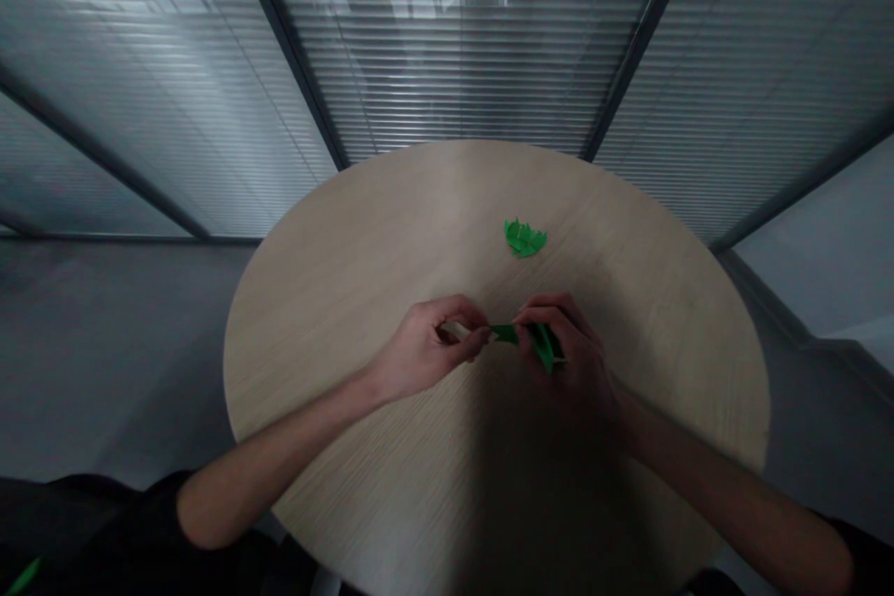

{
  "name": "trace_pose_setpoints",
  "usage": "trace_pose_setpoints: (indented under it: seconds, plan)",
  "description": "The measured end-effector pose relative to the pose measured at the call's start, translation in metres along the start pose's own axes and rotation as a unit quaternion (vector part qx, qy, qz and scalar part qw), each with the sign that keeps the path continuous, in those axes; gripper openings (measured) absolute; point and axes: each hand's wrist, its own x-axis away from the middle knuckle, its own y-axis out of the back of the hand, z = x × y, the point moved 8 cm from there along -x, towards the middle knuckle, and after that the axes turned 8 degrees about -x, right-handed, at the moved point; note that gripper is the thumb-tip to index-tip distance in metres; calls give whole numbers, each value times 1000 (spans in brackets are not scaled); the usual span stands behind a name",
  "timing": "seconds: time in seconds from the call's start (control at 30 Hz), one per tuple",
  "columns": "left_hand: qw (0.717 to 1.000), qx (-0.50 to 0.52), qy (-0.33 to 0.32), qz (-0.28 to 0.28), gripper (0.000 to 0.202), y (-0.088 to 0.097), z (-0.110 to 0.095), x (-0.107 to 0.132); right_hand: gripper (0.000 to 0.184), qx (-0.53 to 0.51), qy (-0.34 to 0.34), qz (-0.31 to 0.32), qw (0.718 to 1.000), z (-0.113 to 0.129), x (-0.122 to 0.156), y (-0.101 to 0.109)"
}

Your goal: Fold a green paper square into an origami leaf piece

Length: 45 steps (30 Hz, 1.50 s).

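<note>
Bench (335, 279), round, pale and wood-grained. Right grip (583, 382), in shadow, closed on a green piece (504, 333). Left grip (429, 351), pinching a pale slender piece (455, 330), right where the green begins. Green piece held between both hands, over the middle of the bench: vivid, thin-looking, narrow at left, wider and seemingly folded at right, partly hidden by the right grip. Farther back on the bench, a small heap of jagged green scraps (523, 239). Smallest, a pale tip (561, 360) beside the green's right end.
</note>
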Motion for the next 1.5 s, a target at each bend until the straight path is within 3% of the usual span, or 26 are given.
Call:
trace_pose_setpoints:
  seconds: [0.17,0.43,0.7,1.5]
  plan:
    - [999,-36,-24,1,22,-5,-7,0,14,-24,7,15,1000,1,0,-5]
    - [1000,-13,-11,13,18,-10,-1,1,14,-43,-19,41,998,-2,1,-9]
    - [1000,-15,-10,5,25,-6,-2,3,7,-38,-50,14,998,-10,0,-4]
    - [1000,-10,-19,4,21,-12,-4,5,12,-50,-39,51,997,-6,-2,-10]
